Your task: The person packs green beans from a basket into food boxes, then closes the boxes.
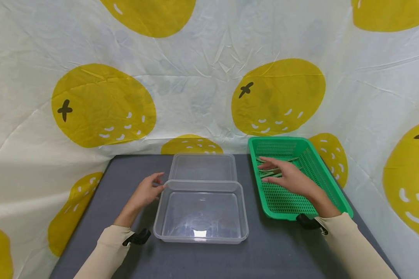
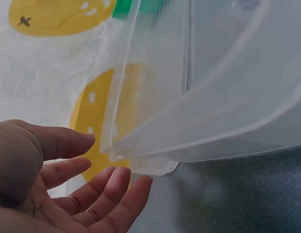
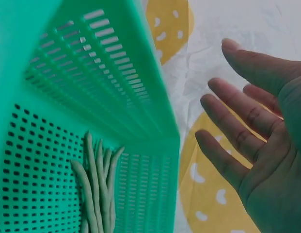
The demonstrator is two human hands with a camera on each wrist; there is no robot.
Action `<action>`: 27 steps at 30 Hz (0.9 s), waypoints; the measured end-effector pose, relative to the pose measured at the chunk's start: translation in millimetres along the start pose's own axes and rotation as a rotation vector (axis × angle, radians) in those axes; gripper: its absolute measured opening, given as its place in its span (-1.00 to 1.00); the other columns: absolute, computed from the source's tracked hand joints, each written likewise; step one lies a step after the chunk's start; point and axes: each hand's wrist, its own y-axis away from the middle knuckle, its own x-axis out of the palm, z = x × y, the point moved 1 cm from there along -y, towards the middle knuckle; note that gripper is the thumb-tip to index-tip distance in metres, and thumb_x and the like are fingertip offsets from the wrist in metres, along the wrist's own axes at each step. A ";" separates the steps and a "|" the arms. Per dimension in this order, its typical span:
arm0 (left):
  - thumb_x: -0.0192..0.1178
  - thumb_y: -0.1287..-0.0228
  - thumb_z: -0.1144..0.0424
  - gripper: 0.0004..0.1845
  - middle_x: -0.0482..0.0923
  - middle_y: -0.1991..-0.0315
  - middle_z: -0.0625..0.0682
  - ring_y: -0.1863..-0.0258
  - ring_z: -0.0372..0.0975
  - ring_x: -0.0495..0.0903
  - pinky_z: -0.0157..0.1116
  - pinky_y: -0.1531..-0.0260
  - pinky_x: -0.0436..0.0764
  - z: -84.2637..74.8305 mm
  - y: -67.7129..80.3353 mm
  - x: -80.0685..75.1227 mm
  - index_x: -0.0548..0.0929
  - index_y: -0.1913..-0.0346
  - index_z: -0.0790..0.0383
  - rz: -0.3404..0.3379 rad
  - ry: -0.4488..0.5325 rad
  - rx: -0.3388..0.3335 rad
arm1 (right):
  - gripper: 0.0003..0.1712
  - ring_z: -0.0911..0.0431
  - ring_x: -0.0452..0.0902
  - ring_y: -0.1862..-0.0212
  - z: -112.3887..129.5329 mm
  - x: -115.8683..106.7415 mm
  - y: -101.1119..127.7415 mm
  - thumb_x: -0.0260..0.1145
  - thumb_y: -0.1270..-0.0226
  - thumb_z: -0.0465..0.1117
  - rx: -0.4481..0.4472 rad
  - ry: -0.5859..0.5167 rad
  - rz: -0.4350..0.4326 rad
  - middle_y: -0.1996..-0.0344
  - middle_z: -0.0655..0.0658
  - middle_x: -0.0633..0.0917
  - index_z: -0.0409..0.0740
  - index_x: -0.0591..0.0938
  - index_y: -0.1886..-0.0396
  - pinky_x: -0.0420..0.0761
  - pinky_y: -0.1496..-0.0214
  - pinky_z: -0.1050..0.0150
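A clear plastic container point(image 1: 200, 239) stands in the middle of the table, its inside bare. At its back left corner is my left hand point(image 1: 146, 190), fingers spread and loosely bent; the left wrist view shows a small gap between the thumb and the rim. Over the left part of a green plastic basket point(image 1: 275, 215) hovers my right hand point(image 1: 294, 178), with thumb and fingers apart and nothing between them. Several long green beans point(image 3: 99, 189) lie together on the basket floor, partly hidden by that hand in the head view.
Behind the container lies a flat clear plastic lid point(image 1: 202, 166). The dark grey table point(image 1: 209, 261) meets a white cloth point(image 1: 195, 93) printed with yellow fruit along its back and right side. The basket stands close to the right edge.
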 end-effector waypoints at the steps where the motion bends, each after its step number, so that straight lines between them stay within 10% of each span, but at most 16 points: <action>1: 0.20 -0.44 0.38 -0.44 0.51 -0.04 0.34 -0.06 0.14 0.60 -0.16 0.35 0.71 1.3 -0.4 0.1 0.37 -0.44 0.38 0.008 0.022 -0.017 | -0.17 -0.04 0.57 -0.25 -2.4 -2.4 -0.3 0.41 -0.38 -0.14 0.007 -0.016 0.005 -0.25 -0.11 0.63 -0.03 0.28 -0.57 0.57 -0.21 -0.06; 27: 0.12 -0.45 0.36 -0.65 0.60 0.14 0.28 0.33 -0.08 0.65 -0.22 0.52 0.67 14.3 -2.8 6.3 0.54 -0.19 0.48 0.000 0.252 -0.204 | -0.41 -0.15 0.59 -0.17 -87.8 -27.8 -9.4 0.34 -0.43 -0.28 0.083 -0.168 0.109 -0.14 -0.26 0.67 -0.21 0.46 -0.41 0.64 -0.03 0.30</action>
